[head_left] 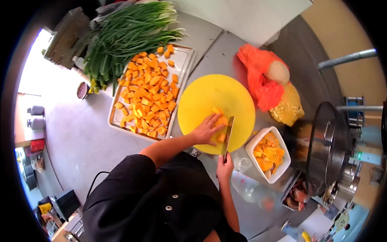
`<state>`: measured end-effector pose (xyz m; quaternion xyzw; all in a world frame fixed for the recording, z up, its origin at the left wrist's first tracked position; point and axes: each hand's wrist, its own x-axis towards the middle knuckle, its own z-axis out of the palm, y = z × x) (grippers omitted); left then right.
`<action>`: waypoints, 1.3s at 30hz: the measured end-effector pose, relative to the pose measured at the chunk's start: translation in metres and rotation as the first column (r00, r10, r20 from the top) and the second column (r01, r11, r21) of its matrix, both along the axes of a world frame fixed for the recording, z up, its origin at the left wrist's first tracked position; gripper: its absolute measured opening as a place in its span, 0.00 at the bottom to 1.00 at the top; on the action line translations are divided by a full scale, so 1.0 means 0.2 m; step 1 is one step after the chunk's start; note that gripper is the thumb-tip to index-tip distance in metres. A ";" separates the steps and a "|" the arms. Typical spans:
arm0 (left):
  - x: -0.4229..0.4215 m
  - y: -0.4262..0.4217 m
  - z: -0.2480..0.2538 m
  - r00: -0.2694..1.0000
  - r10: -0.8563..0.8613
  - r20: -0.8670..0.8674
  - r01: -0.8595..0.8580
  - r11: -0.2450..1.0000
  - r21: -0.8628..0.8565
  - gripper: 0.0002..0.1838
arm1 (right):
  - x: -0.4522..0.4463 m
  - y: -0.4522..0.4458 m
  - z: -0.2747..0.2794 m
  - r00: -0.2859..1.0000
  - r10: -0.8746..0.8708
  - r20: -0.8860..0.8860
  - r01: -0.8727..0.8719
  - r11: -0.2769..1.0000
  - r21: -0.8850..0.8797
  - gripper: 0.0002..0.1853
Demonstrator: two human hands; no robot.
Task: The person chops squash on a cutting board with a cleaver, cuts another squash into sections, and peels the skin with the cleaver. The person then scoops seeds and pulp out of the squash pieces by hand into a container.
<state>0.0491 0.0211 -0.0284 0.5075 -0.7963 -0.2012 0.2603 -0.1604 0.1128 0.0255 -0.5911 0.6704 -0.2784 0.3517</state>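
I have the orange pieces point(221, 119) on a round yellow board point(238, 92), under and just ahead of the fingers of the left hand point(207, 128). That hand lies palm down, fingers spread, resting on the food rather than wrapped round it. The right hand point(224, 165) is curled tight round the handle of a knife point(228, 137), its broad flat blade just to the right of the left fingertips. That closeness worries me: the fingers look extended, not tucked, so a stroke drifting left could nick them. The pieces seem smooth and probably damp, so one might skid under sideways pressure.

Left of the left hand, a shallow metal tray point(183, 60) carries blocky, sharp-edged orange cubes point(151, 94); a knock could spill those near its rim. Right of the right hand, a white tub point(280, 171) with rounded corners holds flatter, irregular orange scraps point(268, 151). Ahead and right of both hands sits a crinkled, thin red bag point(258, 76).
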 end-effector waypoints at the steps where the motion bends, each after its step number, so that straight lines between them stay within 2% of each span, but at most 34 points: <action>1: -0.03 -0.02 0.02 0.999 0.014 -0.040 -0.013 0.999 0.038 0.63 | -0.04 -0.01 0.03 0.992 -0.058 0.113 0.043 0.991 0.129 0.10; 2: -0.05 -0.03 0.05 1.000 0.027 0.004 -0.027 0.995 0.092 0.63 | -0.09 -0.03 0.05 0.967 -0.122 0.223 0.064 0.965 0.253 0.08; 3: -0.05 -0.04 0.07 0.997 0.046 0.054 -0.053 0.989 0.140 0.63 | -0.16 -0.03 -0.02 0.877 -0.193 0.441 0.073 0.959 0.274 0.04; 6: -0.05 -0.10 0.11 0.993 0.053 0.110 -0.073 0.978 0.194 0.64 | -0.35 -0.02 -0.20 0.696 -0.409 0.590 0.120 0.877 0.466 0.03; 7: -0.06 -0.12 0.12 0.991 0.054 0.125 -0.077 0.980 0.184 0.64 | -0.36 -0.02 -0.24 0.749 -0.342 0.568 0.092 0.902 0.422 0.08; 10: -0.05 -0.20 0.19 0.983 0.087 0.163 -0.117 0.975 0.189 0.64 | -0.31 -0.04 -0.29 0.889 -0.288 0.357 0.145 0.915 0.377 0.12; 15: -0.02 -0.26 0.12 0.993 0.105 0.052 -0.112 0.983 0.147 0.61 | -0.06 -0.15 -0.29 0.891 -0.370 0.263 0.272 0.899 0.342 0.15; 17: -0.01 -0.22 0.06 0.996 0.082 -0.042 -0.078 0.993 0.092 0.59 | 0.04 -0.18 -0.21 0.903 -0.355 0.244 0.261 0.902 0.345 0.15; 18: -0.01 -0.19 0.05 0.992 0.101 -0.078 -0.092 0.989 0.117 0.58 | 0.07 -0.19 -0.19 0.908 -0.346 0.234 0.255 0.903 0.345 0.16; 20: 0.00 -0.14 0.04 0.979 0.143 -0.146 -0.118 0.979 0.166 0.55 | 0.11 -0.20 -0.23 0.937 -0.253 0.243 0.168 0.932 0.322 0.16; 21: 0.00 -0.13 0.03 0.970 0.167 -0.179 -0.149 0.983 0.106 0.51 | 0.13 -0.20 -0.25 0.954 -0.206 0.220 0.129 0.939 0.319 0.16; 24: -0.03 -0.13 0.01 0.911 0.273 -0.310 -0.248 0.961 0.120 0.49 | 0.18 -0.20 -0.28 0.969 -0.135 0.205 0.073 0.956 0.284 0.16; 29: 0.00 -0.07 0.04 0.896 0.329 -0.298 -0.303 0.944 0.133 0.47 | 0.21 -0.21 -0.25 0.956 -0.113 0.272 0.019 0.946 0.324 0.16; 32: 0.09 -0.02 0.11 0.869 0.375 -0.322 -0.361 0.927 0.103 0.47 | 0.25 -0.19 -0.19 0.969 -0.035 0.244 -0.042 0.953 0.300 0.16; 33: 0.15 0.01 0.14 0.859 0.389 -0.334 -0.383 0.920 0.086 0.46 | 0.30 -0.18 -0.18 0.978 0.040 0.204 -0.088 0.969 0.230 0.16; 35: 0.35 0.05 0.18 0.800 0.461 -0.384 -0.487 0.873 0.034 0.46 | 0.47 -0.18 -0.17 0.980 0.169 0.109 -0.179 0.980 0.084 0.16; 36: 0.47 0.06 0.19 0.770 0.490 -0.410 -0.532 0.847 0.012 0.46 | 0.58 -0.20 -0.12 0.958 0.265 0.112 -0.257 0.963 -0.084 0.16; 38: 0.69 0.06 0.18 0.649 0.697 -0.305 -0.725 0.688 0.030 0.44 | 0.74 -0.25 -0.02 0.903 0.427 -0.052 -0.430 0.896 -0.112 0.16; 39: 0.83 0.01 0.16 0.625 0.721 -0.299 -0.755 0.656 0.004 0.40 | 0.77 -0.27 -0.02 0.912 0.409 0.023 -0.409 0.912 -0.022 0.17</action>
